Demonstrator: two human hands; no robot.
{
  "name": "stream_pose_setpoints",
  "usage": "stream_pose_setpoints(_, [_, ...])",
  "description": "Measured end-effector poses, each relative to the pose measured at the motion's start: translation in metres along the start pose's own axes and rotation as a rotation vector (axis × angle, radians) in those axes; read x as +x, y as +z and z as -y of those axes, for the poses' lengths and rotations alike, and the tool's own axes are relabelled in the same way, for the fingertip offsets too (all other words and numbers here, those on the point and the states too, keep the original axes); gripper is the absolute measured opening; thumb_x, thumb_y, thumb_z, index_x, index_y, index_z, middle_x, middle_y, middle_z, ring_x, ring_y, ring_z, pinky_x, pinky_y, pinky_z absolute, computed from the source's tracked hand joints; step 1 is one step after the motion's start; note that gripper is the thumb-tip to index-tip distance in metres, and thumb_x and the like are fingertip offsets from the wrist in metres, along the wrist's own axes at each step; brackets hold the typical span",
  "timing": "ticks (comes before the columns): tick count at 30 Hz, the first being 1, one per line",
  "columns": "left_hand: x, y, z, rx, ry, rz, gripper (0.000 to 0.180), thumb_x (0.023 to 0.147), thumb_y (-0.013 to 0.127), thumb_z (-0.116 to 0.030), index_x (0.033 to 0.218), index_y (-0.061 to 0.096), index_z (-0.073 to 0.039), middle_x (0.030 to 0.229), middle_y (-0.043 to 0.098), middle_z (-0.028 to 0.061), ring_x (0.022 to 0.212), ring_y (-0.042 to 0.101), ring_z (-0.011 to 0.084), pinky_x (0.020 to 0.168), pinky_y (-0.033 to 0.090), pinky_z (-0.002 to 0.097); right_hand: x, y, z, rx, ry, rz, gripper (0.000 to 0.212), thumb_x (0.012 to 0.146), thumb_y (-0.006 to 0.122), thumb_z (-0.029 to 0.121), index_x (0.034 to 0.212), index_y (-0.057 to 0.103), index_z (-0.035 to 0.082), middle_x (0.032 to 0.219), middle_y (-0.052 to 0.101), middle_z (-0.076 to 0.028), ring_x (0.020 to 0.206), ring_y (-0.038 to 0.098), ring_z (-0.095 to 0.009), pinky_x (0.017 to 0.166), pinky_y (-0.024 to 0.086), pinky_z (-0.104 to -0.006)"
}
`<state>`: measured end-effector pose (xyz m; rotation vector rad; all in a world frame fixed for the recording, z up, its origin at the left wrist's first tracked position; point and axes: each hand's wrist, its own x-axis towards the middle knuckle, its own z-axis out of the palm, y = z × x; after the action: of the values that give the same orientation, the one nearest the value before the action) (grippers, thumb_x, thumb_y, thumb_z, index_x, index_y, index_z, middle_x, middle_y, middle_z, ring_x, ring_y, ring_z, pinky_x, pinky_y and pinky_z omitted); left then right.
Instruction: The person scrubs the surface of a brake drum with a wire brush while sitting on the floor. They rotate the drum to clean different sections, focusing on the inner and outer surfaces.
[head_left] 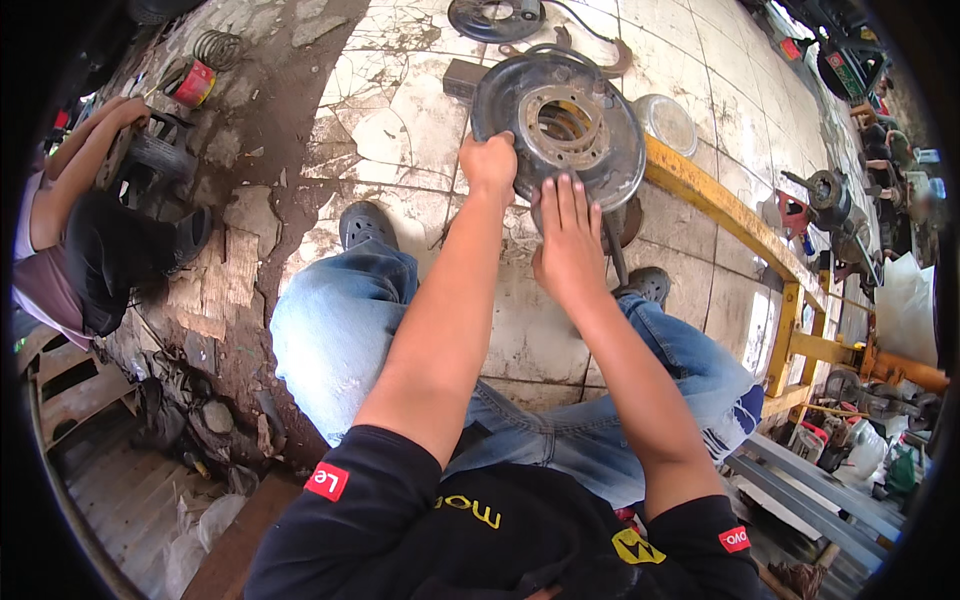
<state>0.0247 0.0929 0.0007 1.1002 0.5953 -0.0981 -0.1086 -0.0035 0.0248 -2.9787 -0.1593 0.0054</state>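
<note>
A black round brake backing plate [497, 92] is held in front of me, with a bare, brownish ring and bolt holes around its open centre. My left hand [488, 165] is closed on its near left edge, thumb up against the face. My right hand [572, 235] lies on the near edge with its fingers stretched out flat, not wrapped round it. Through the centre opening, rusty round parts show. Just behind, a curved brake shoe [622, 60] and a second black backing plate [488, 22] rest on the tiles. What supports the held plate underneath is mostly hidden.
A yellow metal frame [715, 205] runs from beside the plate to the right. A round pale lid [668, 125] and a metal block [463, 78] are nearby. At left, another person's hands [125, 112] work near a red tin [190, 85] and a coil spring [217, 48].
</note>
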Motion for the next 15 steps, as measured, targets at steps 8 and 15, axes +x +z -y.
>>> stream_pose_setpoints(8, [0.000,0.005,0.002,0.002,0.020,0.011,0.037,0.083,0.064,-0.002,0.117,0.057,0.010,0.108,0.065,0.0205,0.094,0.064,0.0295,0.082,0.052,0.0410,0.012,-0.003,-0.001,0.041,0.101,-0.015,0.083,0.077,0.058,-0.003,0.153,0.025,0.002,0.159,0.023,-0.021,0.149,0.020,-0.037,0.119,0.017,-0.0546])
stream_pose_setpoints(15, [-0.003,0.004,0.000,0.009,0.026,0.000,0.036,0.082,0.065,-0.002,0.116,0.058,0.010,0.107,0.066,0.0204,0.095,0.064,0.0301,0.083,0.051,0.0410,-0.002,-0.021,-0.022,0.075,0.072,0.062,0.080,0.081,0.047,-0.010,0.155,0.020,0.005,0.161,0.020,-0.019,0.150,0.016,-0.035,0.122,0.015,-0.0511])
